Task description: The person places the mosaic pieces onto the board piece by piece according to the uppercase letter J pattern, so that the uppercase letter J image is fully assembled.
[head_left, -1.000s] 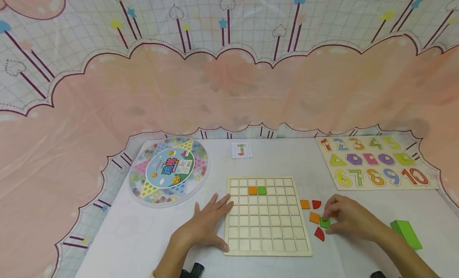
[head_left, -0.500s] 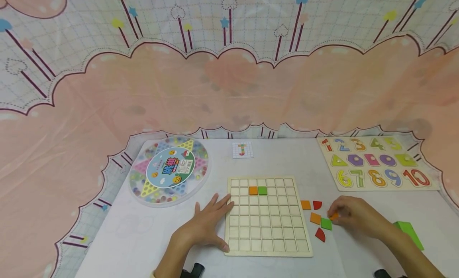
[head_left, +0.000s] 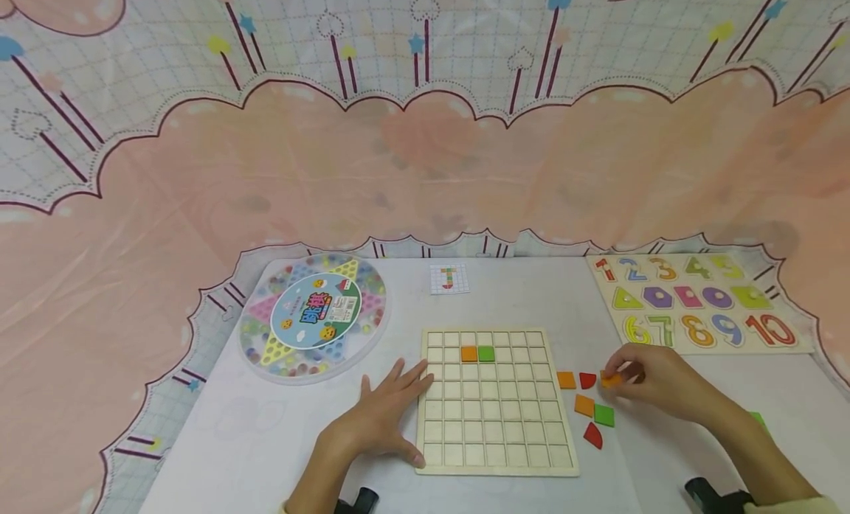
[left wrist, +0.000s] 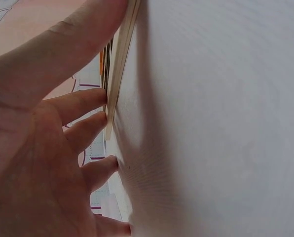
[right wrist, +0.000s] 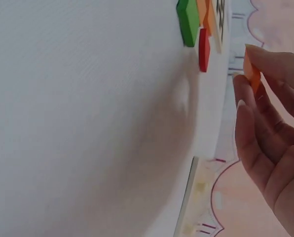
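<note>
My right hand [head_left: 654,381] pinches an orange tile [head_left: 611,380] between thumb and fingers; in the right wrist view the tile [right wrist: 251,71] is off the table. My left hand [head_left: 381,411] lies with fingers spread at the left edge of a wooden grid board [head_left: 494,425]. Its thumb and some fingertips touch that edge in the left wrist view. On the board, an orange square [head_left: 468,354] and a green square [head_left: 486,354] sit side by side in the second row. Right of the board lie two orange squares [head_left: 584,405], a green square [head_left: 603,415] and two red quarter-round tiles [head_left: 593,436].
A small pattern card [head_left: 449,279] lies behind the board. A round Chinese checkers set [head_left: 313,318] is at the back left, a number puzzle board [head_left: 697,301] at the back right. My right forearm mostly covers a green block [head_left: 759,420].
My right hand has come away from the green square, taken hold of the orange tile, lifted it and moved it slightly away from me. My left hand stays at the board's edge.
</note>
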Demonstrator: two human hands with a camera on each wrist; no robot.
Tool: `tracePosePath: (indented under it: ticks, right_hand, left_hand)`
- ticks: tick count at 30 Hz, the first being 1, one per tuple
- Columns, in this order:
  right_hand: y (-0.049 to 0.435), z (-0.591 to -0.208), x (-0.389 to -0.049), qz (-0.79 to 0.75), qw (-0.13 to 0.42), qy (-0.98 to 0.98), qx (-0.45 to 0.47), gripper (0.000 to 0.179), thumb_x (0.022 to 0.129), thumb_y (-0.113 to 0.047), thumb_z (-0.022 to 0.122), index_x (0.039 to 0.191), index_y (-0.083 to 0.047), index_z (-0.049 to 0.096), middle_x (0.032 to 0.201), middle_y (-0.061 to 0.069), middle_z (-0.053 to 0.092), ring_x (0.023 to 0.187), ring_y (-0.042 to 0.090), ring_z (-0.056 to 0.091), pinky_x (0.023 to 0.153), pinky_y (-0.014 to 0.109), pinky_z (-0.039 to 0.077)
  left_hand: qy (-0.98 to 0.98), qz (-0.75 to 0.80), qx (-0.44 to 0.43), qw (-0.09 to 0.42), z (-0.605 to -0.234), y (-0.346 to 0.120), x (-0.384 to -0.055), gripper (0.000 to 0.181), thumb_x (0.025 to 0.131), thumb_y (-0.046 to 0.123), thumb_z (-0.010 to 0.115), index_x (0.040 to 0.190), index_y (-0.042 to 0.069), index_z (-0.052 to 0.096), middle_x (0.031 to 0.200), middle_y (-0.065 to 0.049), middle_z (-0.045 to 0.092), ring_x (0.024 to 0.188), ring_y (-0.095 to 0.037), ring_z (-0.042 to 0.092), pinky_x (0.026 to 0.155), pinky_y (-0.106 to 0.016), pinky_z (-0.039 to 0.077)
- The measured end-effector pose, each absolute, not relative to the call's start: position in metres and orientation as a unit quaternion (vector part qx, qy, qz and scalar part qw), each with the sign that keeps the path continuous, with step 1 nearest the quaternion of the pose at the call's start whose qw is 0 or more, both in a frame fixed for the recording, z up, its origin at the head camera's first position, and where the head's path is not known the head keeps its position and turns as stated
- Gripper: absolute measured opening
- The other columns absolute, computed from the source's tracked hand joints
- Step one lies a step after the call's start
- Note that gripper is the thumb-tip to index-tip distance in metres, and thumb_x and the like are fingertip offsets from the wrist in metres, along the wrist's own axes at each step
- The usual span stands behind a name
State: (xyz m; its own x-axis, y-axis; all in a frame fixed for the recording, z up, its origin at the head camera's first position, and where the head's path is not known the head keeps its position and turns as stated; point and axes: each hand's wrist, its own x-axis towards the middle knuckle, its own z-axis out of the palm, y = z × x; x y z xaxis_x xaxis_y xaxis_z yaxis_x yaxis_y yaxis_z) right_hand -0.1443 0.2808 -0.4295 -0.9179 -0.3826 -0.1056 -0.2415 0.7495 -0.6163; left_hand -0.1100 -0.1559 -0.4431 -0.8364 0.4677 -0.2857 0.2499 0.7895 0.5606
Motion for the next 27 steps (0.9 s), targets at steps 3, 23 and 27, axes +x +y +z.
tracePosePath:
  ticks: [3, 23, 27]
  right_hand:
    - [0.274, -0.429, -0.147, -0.330, 0.101, 0.922, -0.176, 0.016, 0.082, -0.015, 0.083, 0.095, -0.016, 0.073, 0.099, -0.002, 0.076, 0.082, -0.005, 0.063, 0.073, 0.014, 0.057]
    - [0.195, -0.428, -0.185, -0.388, 0.101, 0.900, -0.173, 0.010, 0.087, -0.019, 0.079, 0.097, -0.017, 0.077, 0.107, 0.004, 0.075, 0.090, 0.012, 0.066, 0.076, 0.016, 0.056]
    - [0.182, -0.426, -0.194, -0.390, 0.092, 0.901, -0.164, 0.012, 0.087, -0.020, 0.081, 0.098, -0.016, 0.078, 0.106, 0.004, 0.076, 0.088, 0.013, 0.065, 0.076, 0.017, 0.055]
  left_hand:
    - [0.922, 0.260, 0.195, 0.208, -0.443, -0.156, -0.111, 0.119, 0.055, 0.038, 0.097, 0.157, 0.016, 0.041, 0.173, -0.002, 0.022, 0.162, -0.039, 0.009, 0.112, -0.087, 0.000]
    - [0.921, 0.264, 0.196, 0.210, -0.449, -0.159, -0.104, 0.119, 0.054, 0.040, 0.096, 0.157, 0.016, 0.040, 0.173, -0.003, 0.022, 0.161, -0.040, 0.010, 0.110, -0.088, -0.001]
    - [0.921, 0.265, 0.201, 0.203, -0.446, -0.158, -0.109, 0.119, 0.055, 0.039, 0.096, 0.157, 0.015, 0.040, 0.173, -0.003, 0.022, 0.162, -0.040, 0.009, 0.110, -0.087, -0.001]
